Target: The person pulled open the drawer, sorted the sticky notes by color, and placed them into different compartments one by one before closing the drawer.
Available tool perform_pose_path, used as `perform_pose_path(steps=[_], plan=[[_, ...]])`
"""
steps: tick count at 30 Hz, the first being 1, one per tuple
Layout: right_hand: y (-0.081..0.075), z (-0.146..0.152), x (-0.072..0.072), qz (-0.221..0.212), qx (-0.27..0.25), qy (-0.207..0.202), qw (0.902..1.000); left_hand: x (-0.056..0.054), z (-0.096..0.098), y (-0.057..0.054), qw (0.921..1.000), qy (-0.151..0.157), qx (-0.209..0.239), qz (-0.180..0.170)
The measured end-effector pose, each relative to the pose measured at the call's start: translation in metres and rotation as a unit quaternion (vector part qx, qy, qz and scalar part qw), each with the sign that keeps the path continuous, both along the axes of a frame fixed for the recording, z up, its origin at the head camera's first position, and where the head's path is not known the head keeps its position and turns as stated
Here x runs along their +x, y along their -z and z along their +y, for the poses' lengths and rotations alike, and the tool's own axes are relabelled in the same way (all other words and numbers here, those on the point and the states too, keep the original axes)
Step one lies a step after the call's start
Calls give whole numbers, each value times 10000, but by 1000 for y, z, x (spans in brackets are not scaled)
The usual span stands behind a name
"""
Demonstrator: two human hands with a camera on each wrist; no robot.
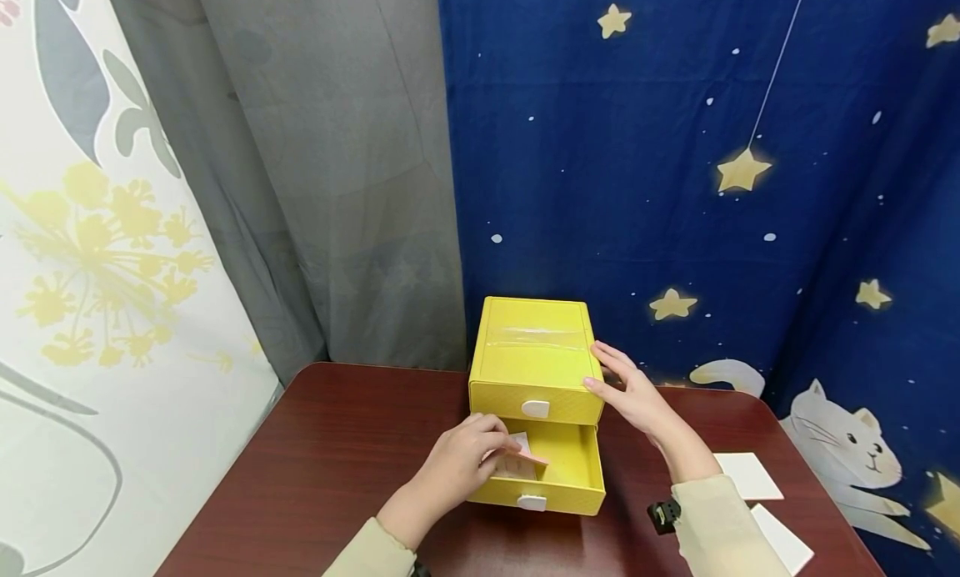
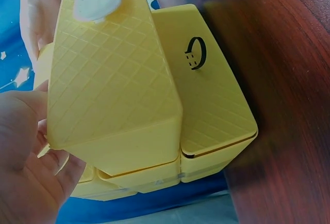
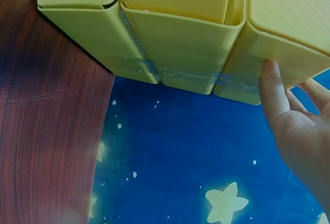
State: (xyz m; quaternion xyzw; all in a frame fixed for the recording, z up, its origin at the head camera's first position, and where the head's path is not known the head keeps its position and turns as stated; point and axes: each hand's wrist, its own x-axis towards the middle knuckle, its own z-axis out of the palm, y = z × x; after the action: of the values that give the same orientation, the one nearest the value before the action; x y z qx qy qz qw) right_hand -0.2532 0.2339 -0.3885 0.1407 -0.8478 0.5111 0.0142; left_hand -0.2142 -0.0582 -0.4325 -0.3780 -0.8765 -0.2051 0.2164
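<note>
R grip (image 3: 301, 123) on yel. box (image 3: 180, 46)

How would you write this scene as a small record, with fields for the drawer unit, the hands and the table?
Drawer unit: yellow, three tiers
Middle drawer: pulled open
Drawer contents: pale paper, partly hidden
Left hand: pinches a pink card at the middle drawer's opening
Right hand: touches the top tier's right side
Table: reddish-brown; two white cards lie right of the unit
Backdrop: dark blue star-patterned curtain, grey curtain
</note>
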Motion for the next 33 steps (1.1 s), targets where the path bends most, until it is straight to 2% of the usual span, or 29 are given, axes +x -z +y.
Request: perform_pose_path(steps=[16, 29, 33], plan=[[0, 0, 0, -21, 14, 29, 10000, 4, -5, -5, 9975, 236, -130, -657], [1, 1, 0, 1, 11, 22, 10000, 5, -6, -3, 9972, 244, -253, -653], [1, 1, 1, -13, 22, 19, 10000, 7, -7, -3, 9968, 264, -85, -755]])
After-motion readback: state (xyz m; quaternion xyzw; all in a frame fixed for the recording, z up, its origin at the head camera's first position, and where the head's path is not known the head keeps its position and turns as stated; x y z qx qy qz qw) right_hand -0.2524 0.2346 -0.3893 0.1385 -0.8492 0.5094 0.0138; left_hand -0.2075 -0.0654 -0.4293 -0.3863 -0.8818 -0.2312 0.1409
